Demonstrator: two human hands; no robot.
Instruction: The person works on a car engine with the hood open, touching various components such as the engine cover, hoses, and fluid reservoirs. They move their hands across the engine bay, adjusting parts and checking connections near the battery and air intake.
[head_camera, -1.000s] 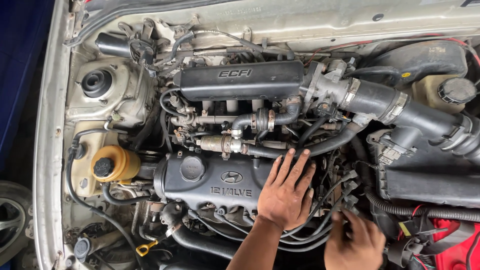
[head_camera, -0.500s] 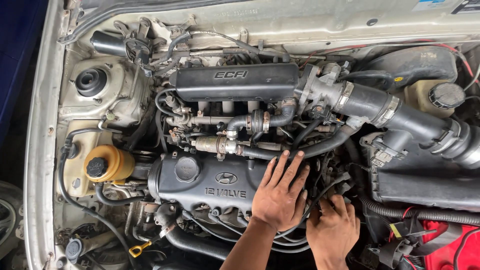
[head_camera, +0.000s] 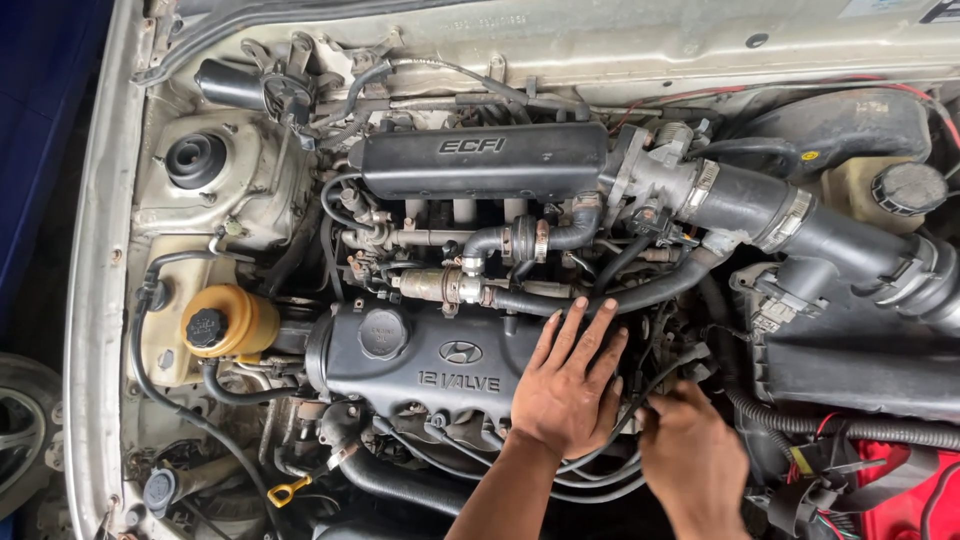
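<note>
I look down into a car's engine bay. My left hand (head_camera: 570, 385) lies flat, fingers spread, on the right end of the black valve cover (head_camera: 420, 360). My right hand (head_camera: 690, 455) is lower and to the right, its fingers curled on a thin black ignition cable (head_camera: 672, 375) that rises toward the hoses. More black cables (head_camera: 600, 480) loop under both hands along the cover's front edge. The round oil filler cap (head_camera: 383, 333) sits on the cover's left part, apart from both hands.
A black intake box (head_camera: 480, 160) lies behind the cover, and a thick ribbed air hose (head_camera: 800, 230) runs to the right. A yellow fluid reservoir (head_camera: 225, 322) and a yellow dipstick handle (head_camera: 285, 490) are at left. A red part (head_camera: 900, 490) shows at bottom right.
My right hand has moved up and left to the cables beside the valve cover. My left hand has stayed flat on the cover.
</note>
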